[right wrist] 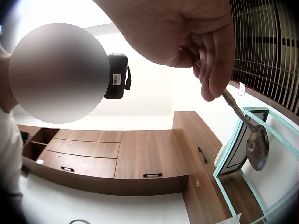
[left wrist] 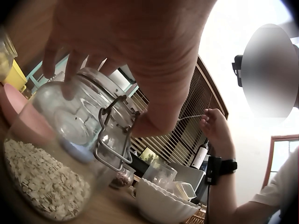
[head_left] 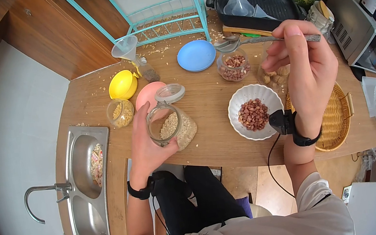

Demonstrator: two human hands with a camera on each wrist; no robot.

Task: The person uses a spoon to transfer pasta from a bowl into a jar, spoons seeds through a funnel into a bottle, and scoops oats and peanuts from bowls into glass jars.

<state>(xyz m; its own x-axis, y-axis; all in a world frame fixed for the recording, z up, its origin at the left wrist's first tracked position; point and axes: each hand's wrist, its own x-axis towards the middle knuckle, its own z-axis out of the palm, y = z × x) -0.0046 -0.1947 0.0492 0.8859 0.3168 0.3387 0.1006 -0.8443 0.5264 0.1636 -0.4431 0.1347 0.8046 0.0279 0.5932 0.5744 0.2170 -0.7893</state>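
Observation:
My left hand (head_left: 145,146) grips a clip-top glass jar (head_left: 186,134) by its upper part, fingers on the far side and thumb on the near side. The jar tilts, its hinged lid (head_left: 170,93) swung open; pale oat flakes (left wrist: 44,182) lie in its lower side. Raised above the table, my right hand (head_left: 309,67) pinches a metal spoon (head_left: 254,40) by its handle. The spoon's bowl (right wrist: 257,148) appears bare in the right wrist view. Between the hands, a white fluted bowl (head_left: 234,102) holds reddish peanuts (head_left: 253,115).
Behind the bowl stands a jar of peanuts (head_left: 234,68). A wicker basket (head_left: 343,113) lies at the right, a blue plate (head_left: 196,56) at the back. To the left are a pink dish (head_left: 146,94), a yellow bowl (head_left: 121,84), a small jar (head_left: 120,113) and the sink (head_left: 82,174).

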